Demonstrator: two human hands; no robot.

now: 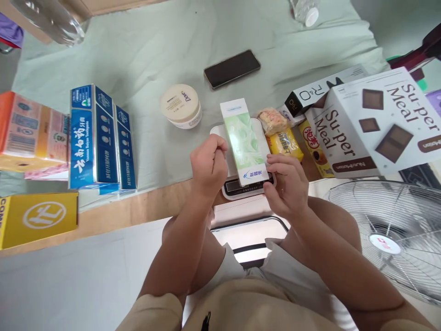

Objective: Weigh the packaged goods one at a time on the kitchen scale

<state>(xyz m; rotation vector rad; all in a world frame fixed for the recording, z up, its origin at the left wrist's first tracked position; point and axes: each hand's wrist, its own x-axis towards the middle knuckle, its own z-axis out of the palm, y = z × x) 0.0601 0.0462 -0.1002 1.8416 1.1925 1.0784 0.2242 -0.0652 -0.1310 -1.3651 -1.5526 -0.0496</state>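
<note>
A long white and green carton (244, 140) lies across a white kitchen scale (222, 161) at the table's near edge. Part of the scale's dark display strip shows below the carton. My left hand (209, 161) is closed in a fist over the scale's left side, apart from the carton, and nothing shows in it. At the scale's right side is my right hand (288, 184), its thumb and fingers apart near the carton's lower right corner. Whether its fingertips touch the scale I cannot tell.
Beyond the scale are a Dove tub (181, 105) and a phone (232, 69). Toothpaste boxes (99, 138) and an orange box (34, 131) stand left. To the right are a yellow packet (285, 143), a wrapped snack (274, 120), Su-per Meal boxes (382, 122) and a fan (386, 234).
</note>
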